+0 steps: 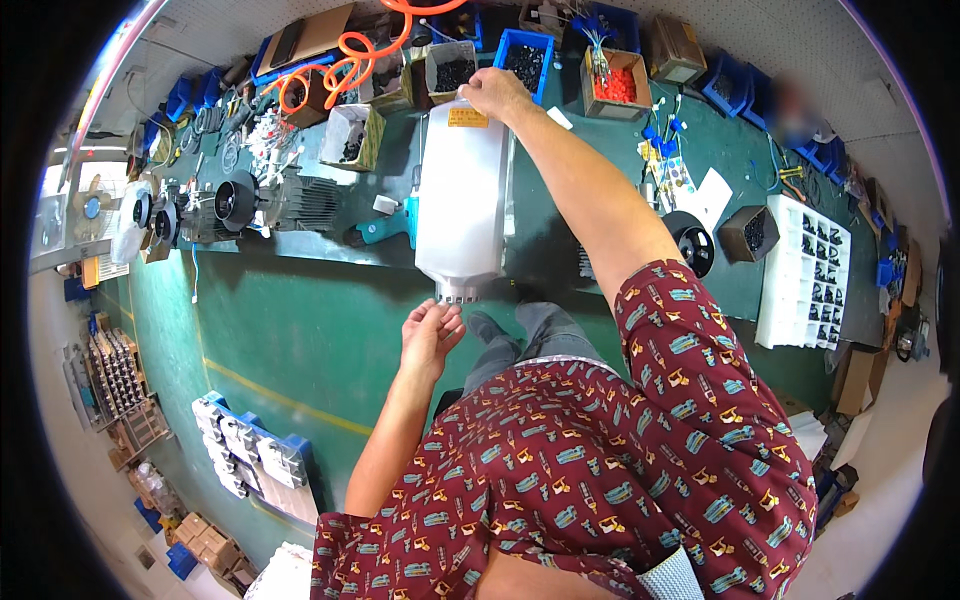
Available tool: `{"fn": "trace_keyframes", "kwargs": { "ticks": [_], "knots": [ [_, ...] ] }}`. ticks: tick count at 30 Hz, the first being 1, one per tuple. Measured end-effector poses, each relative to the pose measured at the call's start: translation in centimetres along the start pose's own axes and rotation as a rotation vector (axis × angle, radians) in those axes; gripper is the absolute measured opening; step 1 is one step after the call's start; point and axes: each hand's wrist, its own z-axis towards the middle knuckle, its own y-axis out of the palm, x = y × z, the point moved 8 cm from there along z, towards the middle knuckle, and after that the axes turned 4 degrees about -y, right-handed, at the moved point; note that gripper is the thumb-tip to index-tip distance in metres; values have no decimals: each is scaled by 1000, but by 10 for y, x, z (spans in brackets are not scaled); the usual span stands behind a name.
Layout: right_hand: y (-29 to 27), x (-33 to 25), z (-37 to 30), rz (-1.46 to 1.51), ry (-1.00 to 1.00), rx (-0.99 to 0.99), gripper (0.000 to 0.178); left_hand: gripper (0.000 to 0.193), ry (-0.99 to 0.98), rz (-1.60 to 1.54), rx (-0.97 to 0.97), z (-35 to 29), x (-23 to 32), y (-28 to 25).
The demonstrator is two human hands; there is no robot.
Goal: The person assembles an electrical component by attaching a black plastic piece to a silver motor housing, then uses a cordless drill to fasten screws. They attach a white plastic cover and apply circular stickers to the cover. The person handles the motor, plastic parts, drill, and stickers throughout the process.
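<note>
Where left fingers (437, 316) gather, the smooth cylinder (461, 195) tapers.

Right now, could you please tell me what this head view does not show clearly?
Head view:
White casing: its body hides its underside.
Teal power tool: one end is hidden behind the casing.
Right hand: its back hides whether it grips or steadies the casing's far end.
Left hand: too small to tell whether it touches the slotted end.
Blue bin beyond the right hand: its dark pieces are too small to tell apart.
</note>
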Motion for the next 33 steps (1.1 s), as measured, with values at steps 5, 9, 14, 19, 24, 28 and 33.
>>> {"fn": "trace_keyframes", "kwargs": {
  "ticks": [5, 9, 14, 19, 24, 28, 33],
  "knots": [
    [1, -2, -8, -6, -15, -6, 50, 78, 166, 380, 73, 9, 5, 19],
    [2, -1, -6, -27, -51, 3, 50, 48, 206, 541, -38, 23, 9, 33],
    [4, 0, -4, -15, -50, 40, 51, 35, 287, 586, 2, 26, 12, 35],
    [14, 12, 0, 131, -57, 10, 48, 34, 363, 580, -18, 32, 12, 33],
    [5, 12, -5, 181, -83, 120, 41, 45, 378, 737, 34, 37, 17, 26],
    [-1, 18, -7, 267, -70, 228, 38, 49, 446, 913, 61, 48, 20, 18],
    [-13, 12, -5, 252, -26, 324, 41, 50, 444, 955, -76, 29, 37, 22]
  ]
}}
